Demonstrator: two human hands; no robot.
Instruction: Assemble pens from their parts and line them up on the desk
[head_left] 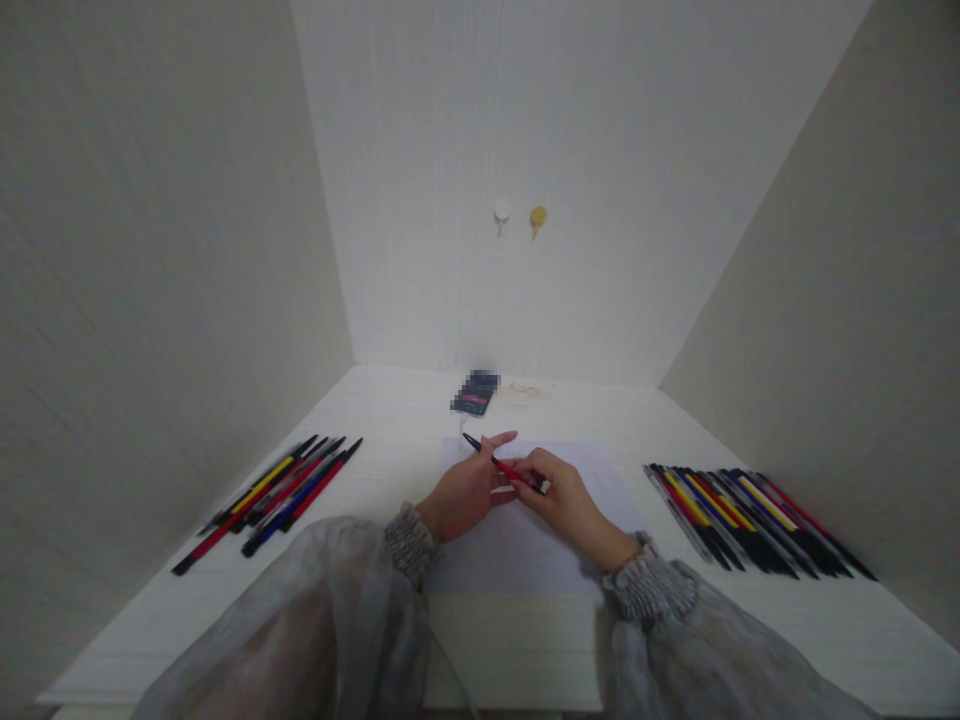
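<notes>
A red pen with a black end (507, 469) slants across both hands above the sheet of paper. My right hand (564, 497) pinches its lower right part between thumb and fingers. Against the pen's other half rests my left hand (466, 492), fingers stretched out and spread, with the pen crossing near the thumb. The black tip points up and left, past the left hand. Beneath both hands lies the pale paper (510, 560); faint marks near its top are too blurred to read.
Several pens (281, 490) lie in a slanted group at the left. A longer row of pens (750, 515) lies at the right. Behind the paper is a dark phone (475, 393), its screen blurred out. Two hooks (538, 217) are on the back wall; side walls enclose the white table (390, 400).
</notes>
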